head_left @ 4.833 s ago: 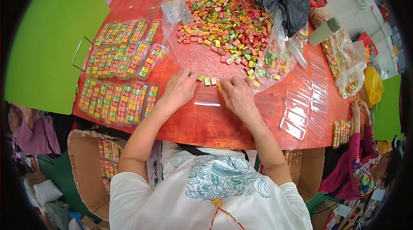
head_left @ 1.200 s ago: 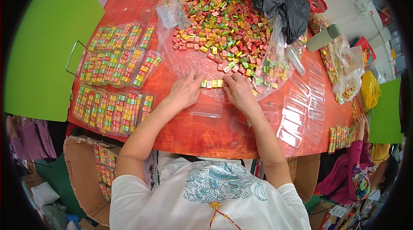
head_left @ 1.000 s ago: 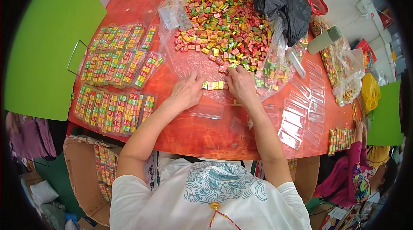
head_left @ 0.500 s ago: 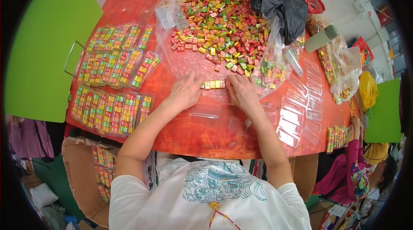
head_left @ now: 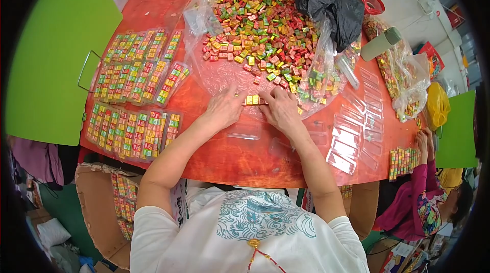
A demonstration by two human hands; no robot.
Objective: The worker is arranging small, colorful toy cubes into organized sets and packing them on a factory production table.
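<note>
"So where's the row of little blocks [head_left: 253, 100]?"

"Near the loose pile [head_left: 265, 33], between the left hand [head_left: 226, 106] and right hand [head_left: 282, 110], both curled nearly closed, each gripping 1 end."

- Two bare hands near the clock's centre: one left hand [head_left: 227, 107], one right hand [head_left: 280, 109];
- at least two small yellow rectangular blocks [head_left: 252, 100] between them;
- one heap of multicoloured wrapped blocks [head_left: 268, 22], twelve o'clock, too many to count;
- three rows of block-filled clear plastic packs [head_left: 137, 132], nine to ten;
- one black plastic bag [head_left: 324, 5], one o'clock;
- one grey-green cylindrical bottle [head_left: 378, 46], two;
- two brown cardboard boxes [head_left: 94, 211], eight and four.
</note>
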